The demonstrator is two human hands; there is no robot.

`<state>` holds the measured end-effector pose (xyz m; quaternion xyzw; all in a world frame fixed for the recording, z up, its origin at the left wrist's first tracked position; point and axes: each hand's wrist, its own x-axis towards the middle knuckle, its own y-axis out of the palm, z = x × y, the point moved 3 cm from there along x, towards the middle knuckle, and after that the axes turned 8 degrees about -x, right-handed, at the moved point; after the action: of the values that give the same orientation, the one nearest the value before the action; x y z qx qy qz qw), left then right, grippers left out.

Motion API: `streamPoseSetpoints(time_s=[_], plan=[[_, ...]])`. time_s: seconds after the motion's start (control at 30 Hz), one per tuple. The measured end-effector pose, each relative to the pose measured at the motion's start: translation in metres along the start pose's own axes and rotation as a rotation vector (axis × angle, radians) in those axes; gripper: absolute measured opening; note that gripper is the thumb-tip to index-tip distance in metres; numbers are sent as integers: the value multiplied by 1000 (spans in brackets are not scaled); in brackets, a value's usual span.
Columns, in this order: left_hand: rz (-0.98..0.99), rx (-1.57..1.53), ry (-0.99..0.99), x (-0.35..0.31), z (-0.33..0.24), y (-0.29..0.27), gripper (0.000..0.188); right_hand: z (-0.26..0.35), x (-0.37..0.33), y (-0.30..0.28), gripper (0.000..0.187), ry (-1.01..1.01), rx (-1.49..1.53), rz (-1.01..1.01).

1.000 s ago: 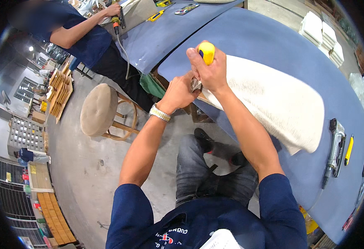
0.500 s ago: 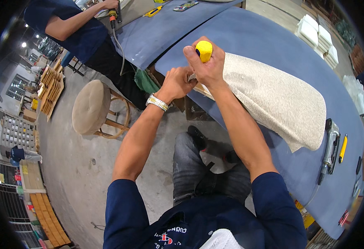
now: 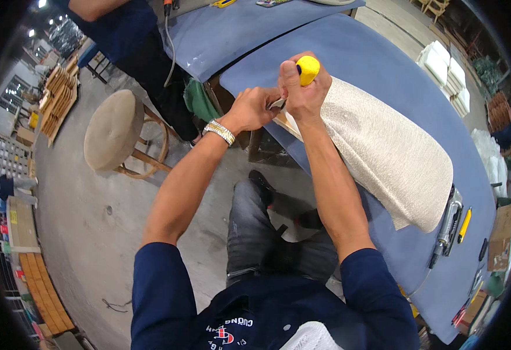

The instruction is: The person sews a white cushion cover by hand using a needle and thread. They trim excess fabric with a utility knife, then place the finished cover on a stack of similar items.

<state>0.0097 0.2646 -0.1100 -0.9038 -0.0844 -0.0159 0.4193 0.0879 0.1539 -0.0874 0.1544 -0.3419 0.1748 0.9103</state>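
Note:
A cream woven fabric cover point(image 3: 392, 154) lies over a long padded piece on the blue table, its wooden edge point(image 3: 286, 122) showing at the near left end. My right hand point(image 3: 307, 100) is wrapped round the yellow handle point(image 3: 308, 70) of a tool, thumb up along it. The tool's working end is hidden below the fist, so its kind does not show. Just left of it, my left hand point(image 3: 254, 108) pinches the fabric's edge at that same end. A metal wristwatch point(image 3: 219, 132) is on my left wrist.
On the blue table point(image 3: 302, 49) at right lie a metal air stapler point(image 3: 447, 224) with a hose and a yellow cutter point(image 3: 465, 225). A round padded stool point(image 3: 114, 129) stands at left. Beyond it a co-worker point(image 3: 130, 35) stands at another blue-topped table point(image 3: 226, 35).
My right hand with the yellow-handled tool has shifted a little right, away from my left hand. The whole view has turned slightly. The co-worker's hand has left the picture.

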Motion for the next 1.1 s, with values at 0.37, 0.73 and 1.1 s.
streamPoseSetpoints(time_s=[0.37,0.73,1.1], plan=[[75,-185,71,3,20,-4,47,8,6,11,28,-30,91,72],[63,-223,108,7,24,-1,46,14,11,13,40,49,145,16],[57,-147,43,3,9,-4,41,12,6,13,32,-43,101,18]])
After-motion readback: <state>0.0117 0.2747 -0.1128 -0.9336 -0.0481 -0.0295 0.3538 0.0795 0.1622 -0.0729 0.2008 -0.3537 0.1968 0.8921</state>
